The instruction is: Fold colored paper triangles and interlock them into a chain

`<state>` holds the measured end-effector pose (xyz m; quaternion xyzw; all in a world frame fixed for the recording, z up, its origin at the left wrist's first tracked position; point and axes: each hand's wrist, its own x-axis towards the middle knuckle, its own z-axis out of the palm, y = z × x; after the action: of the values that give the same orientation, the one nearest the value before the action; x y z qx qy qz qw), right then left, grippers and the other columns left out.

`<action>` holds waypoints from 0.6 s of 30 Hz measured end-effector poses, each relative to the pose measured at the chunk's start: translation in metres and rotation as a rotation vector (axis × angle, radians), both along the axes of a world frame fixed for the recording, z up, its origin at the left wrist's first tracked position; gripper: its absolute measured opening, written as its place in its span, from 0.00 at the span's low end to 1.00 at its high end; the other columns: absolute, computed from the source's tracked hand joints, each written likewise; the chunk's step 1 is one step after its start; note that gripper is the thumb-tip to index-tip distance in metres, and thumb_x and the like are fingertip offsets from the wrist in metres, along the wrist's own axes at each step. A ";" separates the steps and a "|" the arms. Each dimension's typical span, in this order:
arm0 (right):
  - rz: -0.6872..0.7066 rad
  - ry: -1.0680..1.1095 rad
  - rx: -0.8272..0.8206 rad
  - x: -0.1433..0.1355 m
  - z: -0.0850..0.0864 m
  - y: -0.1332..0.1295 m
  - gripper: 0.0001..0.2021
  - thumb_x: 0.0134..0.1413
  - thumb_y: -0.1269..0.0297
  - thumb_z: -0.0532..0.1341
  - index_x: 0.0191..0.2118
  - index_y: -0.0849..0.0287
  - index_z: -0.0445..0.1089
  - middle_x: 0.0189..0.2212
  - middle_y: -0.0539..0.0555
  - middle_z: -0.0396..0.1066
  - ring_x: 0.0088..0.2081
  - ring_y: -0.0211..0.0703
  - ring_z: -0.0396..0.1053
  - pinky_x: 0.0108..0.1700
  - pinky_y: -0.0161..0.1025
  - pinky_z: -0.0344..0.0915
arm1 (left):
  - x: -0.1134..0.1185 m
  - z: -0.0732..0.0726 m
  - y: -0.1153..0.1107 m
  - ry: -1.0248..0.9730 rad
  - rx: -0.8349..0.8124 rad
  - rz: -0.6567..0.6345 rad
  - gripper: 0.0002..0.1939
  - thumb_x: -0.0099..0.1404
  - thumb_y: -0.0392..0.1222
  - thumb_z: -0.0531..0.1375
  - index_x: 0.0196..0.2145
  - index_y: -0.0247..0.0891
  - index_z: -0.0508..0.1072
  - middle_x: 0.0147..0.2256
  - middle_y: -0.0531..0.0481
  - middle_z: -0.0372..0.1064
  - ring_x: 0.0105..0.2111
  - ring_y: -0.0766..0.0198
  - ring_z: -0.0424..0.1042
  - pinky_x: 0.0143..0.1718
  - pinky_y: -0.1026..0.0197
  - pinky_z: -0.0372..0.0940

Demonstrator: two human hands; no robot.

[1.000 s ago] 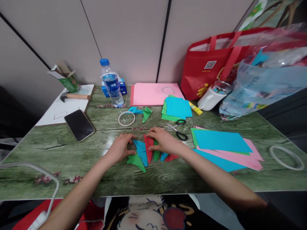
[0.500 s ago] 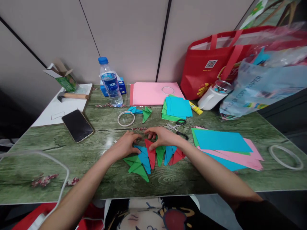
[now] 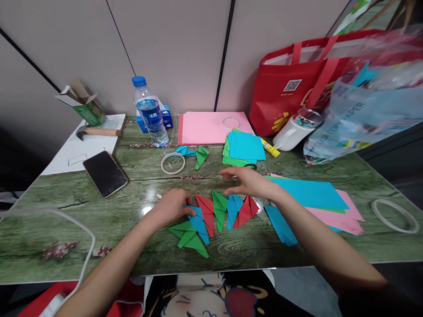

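Folded paper pieces lie in a curved row on the table: a green piece (image 3: 189, 237), a blue piece (image 3: 198, 223), a red piece (image 3: 206, 213), a green piece (image 3: 218, 209), a second blue piece (image 3: 233, 210) and a second red piece (image 3: 246, 212). At the row's left side is my left hand (image 3: 173, 205), fingers bent and parted from the thumb, whose tip touches the left blue piece. My right hand (image 3: 249, 182) hovers above the second blue piece, thumb and fingers apart, holding nothing. It mostly covers the scissors (image 3: 250, 166).
Behind the hands are a tape roll (image 3: 172, 163), a small green folded piece (image 3: 201, 156) and blue-green sheets (image 3: 246, 147). Coloured paper strips (image 3: 310, 193) lie at right. A phone (image 3: 105, 173), hammer (image 3: 99, 131) and water bottle (image 3: 151, 114) stand or lie at left.
My right hand has moved right, off the red piece in the middle, uncovering the green piece and the right end of the row. My left hand has shifted slightly down.
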<state>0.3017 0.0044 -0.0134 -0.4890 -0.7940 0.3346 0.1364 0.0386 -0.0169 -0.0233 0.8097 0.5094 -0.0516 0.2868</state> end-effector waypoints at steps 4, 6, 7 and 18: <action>-0.087 -0.020 -0.097 0.040 -0.005 -0.012 0.26 0.38 0.62 0.70 0.48 0.58 0.69 0.40 0.55 0.73 0.42 0.47 0.71 0.43 0.43 0.68 | -0.001 -0.001 0.003 -0.074 -0.056 0.032 0.11 0.52 0.49 0.65 0.27 0.38 0.73 0.26 0.52 0.70 0.27 0.62 0.67 0.25 0.64 0.50; -0.118 0.039 -0.169 0.048 -0.012 -0.021 0.28 0.36 0.61 0.70 0.47 0.61 0.68 0.38 0.55 0.72 0.39 0.44 0.70 0.40 0.41 0.69 | 0.000 0.001 0.003 -0.134 -0.077 0.066 0.11 0.52 0.48 0.64 0.26 0.37 0.72 0.25 0.53 0.70 0.26 0.63 0.66 0.25 0.65 0.51; -0.142 0.059 -0.183 0.049 -0.015 -0.026 0.29 0.35 0.61 0.71 0.48 0.62 0.68 0.38 0.55 0.71 0.38 0.43 0.70 0.40 0.40 0.69 | 0.001 0.002 0.003 -0.162 -0.081 0.083 0.11 0.52 0.48 0.64 0.26 0.37 0.71 0.25 0.53 0.69 0.26 0.64 0.66 0.26 0.65 0.52; -0.229 -0.109 0.032 0.027 -0.030 -0.058 0.44 0.29 0.70 0.71 0.59 0.56 0.58 0.38 0.52 0.69 0.38 0.46 0.67 0.40 0.40 0.64 | 0.008 0.020 -0.007 -0.285 0.013 0.159 0.11 0.54 0.48 0.60 0.28 0.36 0.70 0.27 0.52 0.69 0.28 0.63 0.65 0.27 0.65 0.55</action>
<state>0.3287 -0.0540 -0.0437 -0.5917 -0.7444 0.2770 0.1382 0.0462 -0.0235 -0.0028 0.7679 0.5261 0.0901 0.3541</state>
